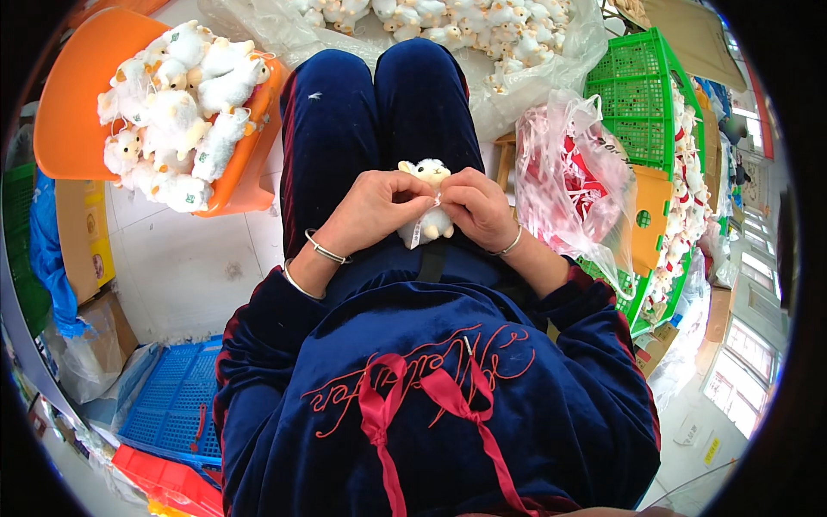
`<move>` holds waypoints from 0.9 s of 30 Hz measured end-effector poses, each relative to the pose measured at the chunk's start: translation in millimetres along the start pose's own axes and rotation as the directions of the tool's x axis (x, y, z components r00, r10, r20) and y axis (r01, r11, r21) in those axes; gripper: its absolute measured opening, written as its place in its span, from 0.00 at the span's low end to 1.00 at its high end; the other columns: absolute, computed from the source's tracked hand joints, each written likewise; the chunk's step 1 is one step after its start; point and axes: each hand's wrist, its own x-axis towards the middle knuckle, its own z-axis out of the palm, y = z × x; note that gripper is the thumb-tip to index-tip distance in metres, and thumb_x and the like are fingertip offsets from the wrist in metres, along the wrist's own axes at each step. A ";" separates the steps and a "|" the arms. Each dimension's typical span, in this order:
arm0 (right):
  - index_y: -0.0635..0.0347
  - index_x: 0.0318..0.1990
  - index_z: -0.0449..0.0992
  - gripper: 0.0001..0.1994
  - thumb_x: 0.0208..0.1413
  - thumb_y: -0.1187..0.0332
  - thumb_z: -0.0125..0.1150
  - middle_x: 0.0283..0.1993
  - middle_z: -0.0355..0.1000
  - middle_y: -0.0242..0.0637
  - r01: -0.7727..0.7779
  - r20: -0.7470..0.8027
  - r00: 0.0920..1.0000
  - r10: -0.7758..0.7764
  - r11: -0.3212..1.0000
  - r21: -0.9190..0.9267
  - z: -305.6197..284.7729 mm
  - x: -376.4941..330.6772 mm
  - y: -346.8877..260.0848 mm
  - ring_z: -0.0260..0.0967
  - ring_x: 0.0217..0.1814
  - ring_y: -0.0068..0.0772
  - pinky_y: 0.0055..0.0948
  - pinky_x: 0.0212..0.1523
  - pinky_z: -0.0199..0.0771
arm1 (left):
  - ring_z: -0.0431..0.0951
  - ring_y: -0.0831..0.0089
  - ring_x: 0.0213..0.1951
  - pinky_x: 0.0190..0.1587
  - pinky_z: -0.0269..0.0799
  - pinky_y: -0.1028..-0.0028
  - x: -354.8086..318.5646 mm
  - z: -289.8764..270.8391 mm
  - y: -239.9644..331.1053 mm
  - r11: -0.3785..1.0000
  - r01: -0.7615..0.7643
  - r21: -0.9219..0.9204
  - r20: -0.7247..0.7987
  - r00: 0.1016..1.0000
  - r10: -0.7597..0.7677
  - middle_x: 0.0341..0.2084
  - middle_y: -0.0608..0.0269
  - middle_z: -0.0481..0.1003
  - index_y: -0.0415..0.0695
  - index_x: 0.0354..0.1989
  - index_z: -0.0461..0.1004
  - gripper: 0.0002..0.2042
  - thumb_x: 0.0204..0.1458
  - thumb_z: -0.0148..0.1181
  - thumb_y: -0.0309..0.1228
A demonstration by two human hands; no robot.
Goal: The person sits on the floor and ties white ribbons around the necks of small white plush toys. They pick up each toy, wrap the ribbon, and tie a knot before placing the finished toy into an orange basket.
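A small white plush sheep (pixel 437 226) sits upright on my lap, its cream face turned up and a narrow white printed tag hanging at its side. My left hand (pixel 386 207) pinches at the sheep's neck from the left, thumb and forefinger pressed together. From the other side my right hand (pixel 479 205) closes its fingertips at the same spot, almost meeting the left. Something thin and white, perhaps a ribbon or cord, shows between the fingertips; its exact kind is hard to make out.
On my left, an orange chair (pixel 73 103) holds a heap of plush sheep (pixel 172 112). Ahead lies a clear plastic sheet (pixel 508 99) with many more. To my right are a plastic bag (pixel 564 172) of red and white pieces and green crates (pixel 629 95). A blue crate (pixel 172 401) stands lower left.
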 end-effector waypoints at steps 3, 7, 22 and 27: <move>0.61 0.38 0.76 0.11 0.48 0.79 0.70 0.38 0.75 0.40 -0.025 0.005 1.000 0.025 1.000 0.002 -1.3 0.0 -1.2 0.74 0.38 0.43 0.36 0.37 0.75 | 0.77 0.85 0.33 0.37 0.74 0.81 -0.4 2.1 -2.1 0.999 -0.024 0.035 -0.023 0.999 0.025 0.30 0.67 0.81 0.35 0.39 0.82 0.07 0.58 0.65 0.28; 0.61 0.38 0.76 0.11 0.48 0.79 0.70 0.38 0.74 0.41 -0.045 0.004 0.999 0.045 0.999 0.006 -1.0 0.0 -2.7 0.74 0.38 0.44 0.36 0.38 0.76 | 0.75 0.85 0.31 0.35 0.73 0.81 -1.4 6.1 -5.9 0.993 -0.070 0.090 -0.056 0.996 0.075 0.28 0.68 0.78 0.36 0.36 0.79 0.06 0.58 0.64 0.27; 0.63 0.45 0.74 0.08 0.65 0.68 0.59 0.34 0.73 0.33 -0.610 0.009 0.779 0.628 0.753 0.247 -26.4 -16.5 -20.4 0.68 0.32 0.23 0.24 0.33 0.68 | 0.74 0.84 0.33 0.37 0.70 0.82 -10.9 2.5 -18.9 0.952 -0.025 -0.305 -0.053 0.999 0.010 0.30 0.67 0.77 0.38 0.45 0.75 0.07 0.59 0.55 0.22; 0.66 0.53 0.73 0.18 0.73 0.58 0.48 0.36 0.74 0.32 -0.882 0.330 0.454 0.828 0.363 0.301 -47.3 -0.3 -35.8 0.64 0.26 0.13 0.14 0.27 0.62 | 0.73 0.86 0.32 0.36 0.70 0.82 -13.6 7.8 0.2 0.977 0.013 -0.213 -0.125 0.991 -0.041 0.31 0.68 0.77 0.39 0.44 0.77 0.06 0.61 0.59 0.25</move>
